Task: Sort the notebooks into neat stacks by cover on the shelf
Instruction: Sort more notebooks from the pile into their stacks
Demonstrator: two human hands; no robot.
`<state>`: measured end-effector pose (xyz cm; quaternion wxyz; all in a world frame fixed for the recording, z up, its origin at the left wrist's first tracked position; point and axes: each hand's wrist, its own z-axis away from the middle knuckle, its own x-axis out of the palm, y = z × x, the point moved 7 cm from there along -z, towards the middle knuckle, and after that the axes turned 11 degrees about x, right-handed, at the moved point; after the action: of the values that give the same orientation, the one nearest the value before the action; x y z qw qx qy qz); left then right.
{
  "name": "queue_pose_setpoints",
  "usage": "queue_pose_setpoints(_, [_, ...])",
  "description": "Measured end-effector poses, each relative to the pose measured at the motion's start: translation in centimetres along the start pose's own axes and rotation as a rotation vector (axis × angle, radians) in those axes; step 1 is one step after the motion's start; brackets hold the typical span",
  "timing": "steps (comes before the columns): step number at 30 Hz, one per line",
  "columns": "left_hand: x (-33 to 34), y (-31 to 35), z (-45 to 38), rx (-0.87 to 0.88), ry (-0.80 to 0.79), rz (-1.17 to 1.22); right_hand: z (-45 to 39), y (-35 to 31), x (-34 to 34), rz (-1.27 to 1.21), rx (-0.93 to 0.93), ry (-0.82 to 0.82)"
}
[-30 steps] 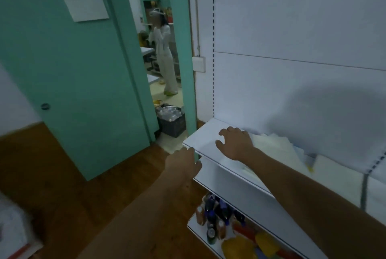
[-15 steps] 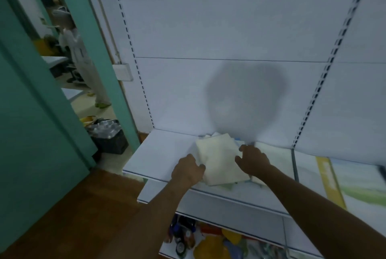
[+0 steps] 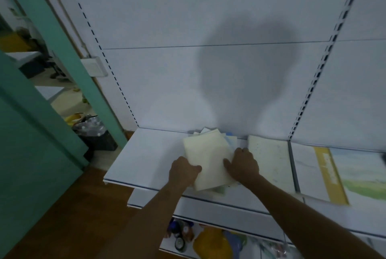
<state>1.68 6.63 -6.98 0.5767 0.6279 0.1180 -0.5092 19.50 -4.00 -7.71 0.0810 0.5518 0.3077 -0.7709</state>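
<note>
Fingers: left hand (image 3: 183, 172) and right hand (image 3: 242, 167) clamp the cream notebook (image 3: 208, 160) by its side edges, frame centre.
Handling: probably light, floppy; support both edges.

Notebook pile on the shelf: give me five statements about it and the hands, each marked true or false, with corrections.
1. Both hands touch the cream-covered top notebook. True: the left hand is at its left edge, the right hand at its right.
2. The pile is neatly squared. False: the notebooks beneath fan out at angles.
3. The pile sits on the lowest shelf. False: it lies on the upper white shelf; bottles and coloured items are lower down.
4. Another pale notebook lies flat to the right of the pile. True.
5. The left hand holds a bottle. False: it only touches the notebook.
</note>
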Motion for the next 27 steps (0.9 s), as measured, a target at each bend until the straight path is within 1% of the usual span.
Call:
queue_pose_setpoints(3, [-0.5, -0.9, -0.7, -0.08, 0.048, 0.085, 0.6, -1.6, 0.7, -0.024, -0.038, -0.016])
queue_pose_setpoints(6, [-1.4, -2.1, -1.2, -0.138, 0.083, 0.099, 1.8, -3.8, 2.2, -0.015, -0.106, -0.056])
queue_pose_setpoints(10, [-2.4, -3.0, -2.4, -0.137, 0.07, 0.109, 2.2, -4.7, 2.6, -0.049, -0.067, -0.049])
queue_pose_setpoints(16, [-3.1, -2.2, -2.6, -0.048, 0.091, 0.035, 1.7, -4.4, 2.4, -0.096, 0.013, -0.039])
queue_pose_setpoints(19, [-3.0, -2.1, -2.9, -0.012, 0.041, 0.059, 1.6, -3.8, 2.8, -0.204, 0.077, -0.076])
queue_pose_setpoints(20, [-2.8, -1.8, -2.9, 0.016, 0.027, 0.075, 1.6, -3.6, 2.9, -0.236, 0.1, -0.094])
queue_pose_setpoints(22, [-2.5, -1.2, -2.8, 0.062, 0.015, 0.182, 1.5, -3.1, 2.7, -0.284, 0.128, -0.113])
queue_pose_setpoints(24, [-2.5, -0.3, -2.4, 0.112, 0.023, 0.279, 1.5, -2.7, 2.1, -0.354, 0.145, -0.102])
queue_pose_setpoints(27, [-2.8, 1.5, -1.9, 0.202, 0.05, 0.331, 1.5, -1.7, 1.5, -0.505, 0.224, -0.136])
